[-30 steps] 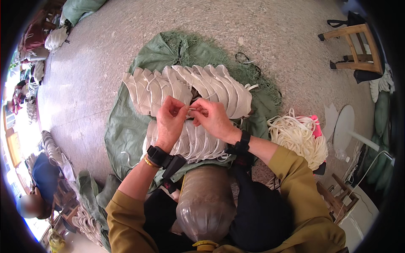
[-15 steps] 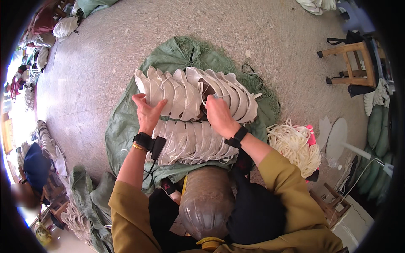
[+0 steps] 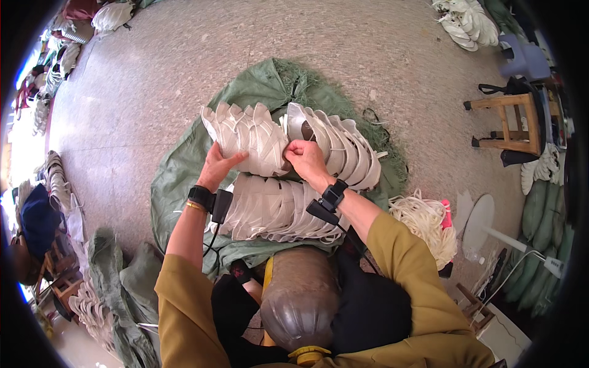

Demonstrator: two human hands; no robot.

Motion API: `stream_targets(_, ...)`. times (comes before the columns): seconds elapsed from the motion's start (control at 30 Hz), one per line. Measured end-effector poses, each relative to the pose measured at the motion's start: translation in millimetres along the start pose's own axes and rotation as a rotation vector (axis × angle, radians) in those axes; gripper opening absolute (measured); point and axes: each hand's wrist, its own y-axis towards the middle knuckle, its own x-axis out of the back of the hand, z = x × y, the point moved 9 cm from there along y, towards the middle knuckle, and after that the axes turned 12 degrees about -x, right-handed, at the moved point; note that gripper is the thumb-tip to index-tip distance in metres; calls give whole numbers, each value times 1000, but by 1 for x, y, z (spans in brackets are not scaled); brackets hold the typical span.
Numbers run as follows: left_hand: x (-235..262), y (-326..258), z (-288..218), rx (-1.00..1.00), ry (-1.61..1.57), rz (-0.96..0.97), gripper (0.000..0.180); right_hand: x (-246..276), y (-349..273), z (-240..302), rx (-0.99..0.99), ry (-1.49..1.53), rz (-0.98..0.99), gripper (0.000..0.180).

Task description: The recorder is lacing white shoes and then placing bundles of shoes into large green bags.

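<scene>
Pale shoe uppers lie nested in two rows on a green woven sack (image 3: 178, 159) before me. The far row splits into a left stack of uppers (image 3: 245, 132) and a right stack (image 3: 350, 147), whose nearest upper shows a brown inside. My left hand (image 3: 219, 167) clasps the left stack at its near left side, thumb laid over it. At that stack's right end my right hand (image 3: 307, 161) is closed, fingertips pinched on the edge of an upper; any lace in them is hidden. The near row of uppers (image 3: 270, 205) lies below both wrists.
A heap of white laces (image 3: 423, 224) lies right of the sack, beside something pink. Under my forearms stands a large clear plastic bottle (image 3: 300, 294). A wooden stool (image 3: 509, 122) and a white round-based stand (image 3: 481, 227) are at the right. Green sacks (image 3: 126, 288) lie at lower left.
My right hand has moved slightly left, from the gap between the far stacks to the left stack's right end. My left hand stays on that stack. The view has shifted slightly.
</scene>
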Motion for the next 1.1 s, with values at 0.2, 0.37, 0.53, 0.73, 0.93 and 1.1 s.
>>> stream_targets(0.2, 5, -9, 11, 22, -69, -36, 65, -29, 18, -37, -162, 241, 241, 12)
stream_targets(0.37, 4, -10, 8, 38, -78, -2, 59, -41, 30, -44, -197, 247, 274, 12)
stream_targets(0.53, -7, -7, 12, 62, -72, 20, 55, -56, 37, -82, -462, 382, 406, 19)
stream_targets(0.73, -22, -12, 2, 74, -21, 62, 52, -41, 43, -50, -30, 134, 178, 24)
stream_targets(0.93, -1, -9, 29, 197, -483, 5, 43, -49, 47, -71, -183, 229, 296, 23)
stream_targets(1.1, 11, -5, 56, 302, -756, -36, 50, -49, 43, -68, -204, 255, 343, 22)
